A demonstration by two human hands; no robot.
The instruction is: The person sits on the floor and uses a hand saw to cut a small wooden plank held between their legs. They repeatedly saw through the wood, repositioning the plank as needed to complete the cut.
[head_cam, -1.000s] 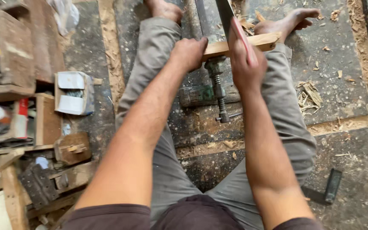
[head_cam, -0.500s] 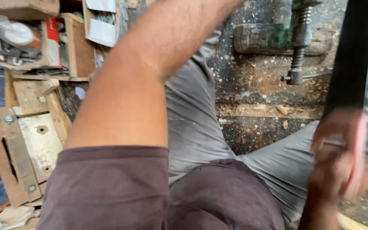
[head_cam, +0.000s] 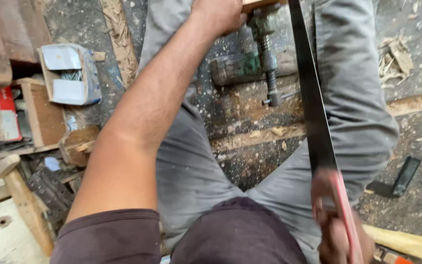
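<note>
Saw (head_cam: 311, 98) blade runs from the wood strip (head_cam: 257, 4) above the vise (head_cam: 250, 63) back to the right hand (head_cam: 335, 220), fingers wrapped on its red handle, while the left hand (head_cam: 218, 14), fingers curled, pins the strip; long, straight strokes would cut cleanest.

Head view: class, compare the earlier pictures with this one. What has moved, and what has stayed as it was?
The right hand has drawn the saw back toward the body, so its handle now sits low by the lap. The view dipped down, then rose again. The left hand stays pressed on the wooden piece, and the clamp on the floor has not shifted.
</note>
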